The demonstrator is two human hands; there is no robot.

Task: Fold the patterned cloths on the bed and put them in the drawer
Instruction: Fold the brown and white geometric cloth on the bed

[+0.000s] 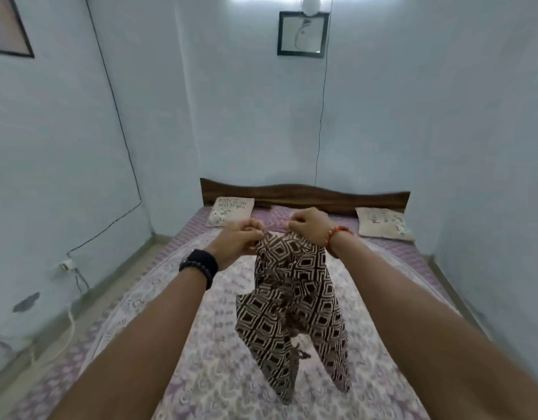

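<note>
Cloth [292, 304] is the brown-and-cream one with the nested diamond print, and from my remote seat it's hanging dead center of the frame, held up over the bed [201, 344]. Both arms reach out from the bottom corners toward the middle. Left hand [236, 242] has its fingers curled and pinching the top edge of the fabric on its left side; right hand [308, 224] is doing the same just beside it, fingers bunched on the top edge. The two hands are close together, nearly touching. The cloth droops down in two long points toward the lower middle of the frame, all crumpled, not folded at all. I honestly can't tell if the lowest tips touch the sheet or hang just above it.

Left wrist has a black band plus a dark bead bracelet [199, 266], right wrist an orange bead one [337, 233]. Bed has a purplish patterned sheet, two printed pillows [231, 209] at middle left and middle right, wooden headboard [304, 195] behind them. Framed mirror [302, 33] up top on the pale blue wall.
</note>
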